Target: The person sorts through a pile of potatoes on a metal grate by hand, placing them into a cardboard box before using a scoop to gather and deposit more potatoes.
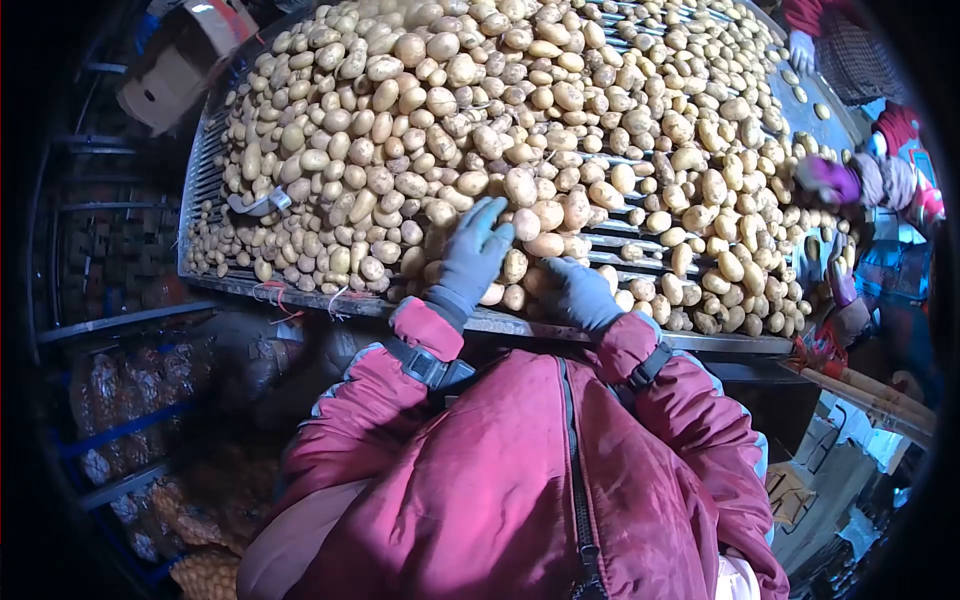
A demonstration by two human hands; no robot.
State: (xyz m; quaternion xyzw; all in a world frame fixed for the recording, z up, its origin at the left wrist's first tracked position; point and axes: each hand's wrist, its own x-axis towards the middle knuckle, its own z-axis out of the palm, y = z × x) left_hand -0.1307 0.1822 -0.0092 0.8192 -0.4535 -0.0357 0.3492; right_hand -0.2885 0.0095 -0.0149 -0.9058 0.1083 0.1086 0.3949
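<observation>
Potatoes of mixed sizes lie heaped over a slatted metal table. My left hand, in a grey-blue glove, rests among them near the front edge, fingers apart and pointing away from me, with nothing gripped that I can see. To its right, my right hand, also gloved, is low over the potatoes by the table's front rim. Its fingertips point left and are partly lost among the potatoes, so any hold is hidden. Bare slats show just beyond this hand.
A curved metal piece with a white end lies on the potatoes at left. Co-workers' gloved hands reach in from the right. A cardboard box stands at upper left. Filled sacks sit below at lower left.
</observation>
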